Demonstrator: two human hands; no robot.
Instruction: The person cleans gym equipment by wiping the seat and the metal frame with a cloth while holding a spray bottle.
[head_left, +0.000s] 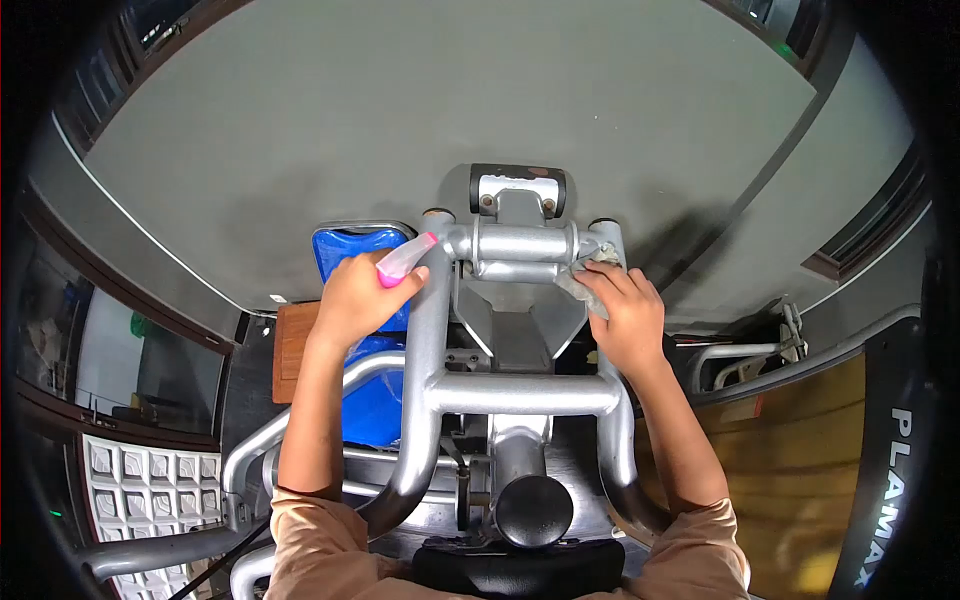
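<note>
My left hand (362,300) is closed around a pink-and-clear spray bottle (408,260), whose pink tip points up and to the right. Most of the bottle is hidden by the hand. It is close beside the left upright of a silver metal gym machine frame (520,393). On the right side, my right hand (628,305) presses a crumpled grey cloth (583,285) to the frame, near the right end of the horizontal silver tube (522,243). My fingers cover part of the cloth.
A blue seat (372,405) with a blue backrest (330,245) stands at the left. Behind the machine is a grey wall (480,90). A black round pad (533,511) sits low in front of me. A PLAMAX-marked panel (890,450) stands at the right.
</note>
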